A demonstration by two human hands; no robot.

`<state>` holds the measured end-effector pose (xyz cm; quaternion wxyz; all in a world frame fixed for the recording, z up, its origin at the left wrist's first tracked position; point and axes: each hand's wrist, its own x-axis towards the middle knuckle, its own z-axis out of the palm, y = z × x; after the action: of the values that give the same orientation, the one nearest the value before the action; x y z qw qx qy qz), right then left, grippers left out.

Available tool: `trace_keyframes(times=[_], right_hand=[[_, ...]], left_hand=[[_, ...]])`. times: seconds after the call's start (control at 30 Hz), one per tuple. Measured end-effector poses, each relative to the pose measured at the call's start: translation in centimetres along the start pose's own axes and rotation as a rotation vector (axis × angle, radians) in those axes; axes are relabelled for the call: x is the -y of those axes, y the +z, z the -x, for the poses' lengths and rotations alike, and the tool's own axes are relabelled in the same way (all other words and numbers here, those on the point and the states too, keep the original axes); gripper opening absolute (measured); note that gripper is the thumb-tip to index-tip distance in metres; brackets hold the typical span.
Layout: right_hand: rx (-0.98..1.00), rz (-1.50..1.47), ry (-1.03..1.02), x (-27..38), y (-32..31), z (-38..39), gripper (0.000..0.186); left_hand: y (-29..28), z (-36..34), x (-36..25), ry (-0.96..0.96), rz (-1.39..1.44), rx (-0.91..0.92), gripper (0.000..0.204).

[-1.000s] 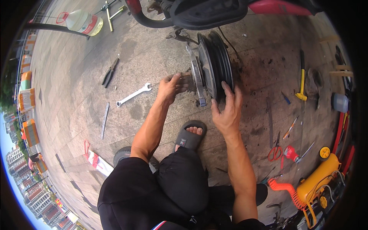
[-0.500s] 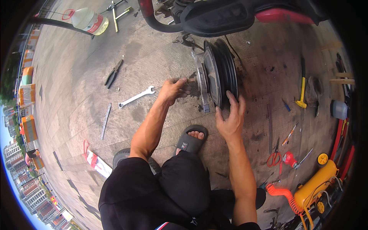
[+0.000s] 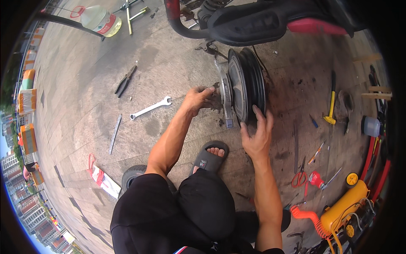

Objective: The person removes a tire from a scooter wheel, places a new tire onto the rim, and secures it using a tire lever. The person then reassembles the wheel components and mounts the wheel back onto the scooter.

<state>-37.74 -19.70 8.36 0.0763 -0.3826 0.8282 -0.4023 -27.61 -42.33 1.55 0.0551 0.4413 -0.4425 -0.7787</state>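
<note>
A black wheel rim with a hub motor [image 3: 240,86] stands upright on the paving, no tyre on it. A silver metal arm [image 3: 225,91] is fitted on its left side. My left hand [image 3: 198,100] has its thumb and fingers closed round the axle end that sticks out there, and they mostly hide it. At the near lower edge of the rim, my right hand [image 3: 258,136] clasps it, thumb to the left and fingers to the right. A dark cable [image 3: 263,61] runs behind the wheel.
Above the wheel hangs a scooter's black body [image 3: 245,21]. To the left lie a combination wrench [image 3: 150,108], pliers [image 3: 126,81] and a metal strip [image 3: 115,134]. A hammer [image 3: 331,101], scissors [image 3: 300,177] and a yellow air compressor [image 3: 344,209] are at the right.
My left fingers have come slightly closer to the hub along the axle. The view has shifted a little; the right hand keeps its hold on the rim.
</note>
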Motion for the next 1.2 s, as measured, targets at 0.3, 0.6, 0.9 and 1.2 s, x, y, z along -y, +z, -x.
trace_keyframes(times=[0.3,0.6,0.9,1.2], right_hand=[[-0.028,-0.023,-0.007,-0.1,0.0,0.2,0.066],[-0.034,-0.009,-0.027,-0.4,0.2,-0.1,0.063],[-0.063,0.008,-0.045,0.3,0.0,-1.0,0.064],[-0.200,-0.236,0.183,-6.3,-1.8,0.6,0.051]], left_hand=[[-0.5,0.3,1.6,0.000,0.207,-0.058,0.039],[0.5,0.1,0.6,0.045,0.113,0.004,0.033],[-0.3,-0.6,0.8,0.011,0.197,0.063,0.033],[-0.8,-1.3,2.5,0.137,0.159,0.014,0.028]])
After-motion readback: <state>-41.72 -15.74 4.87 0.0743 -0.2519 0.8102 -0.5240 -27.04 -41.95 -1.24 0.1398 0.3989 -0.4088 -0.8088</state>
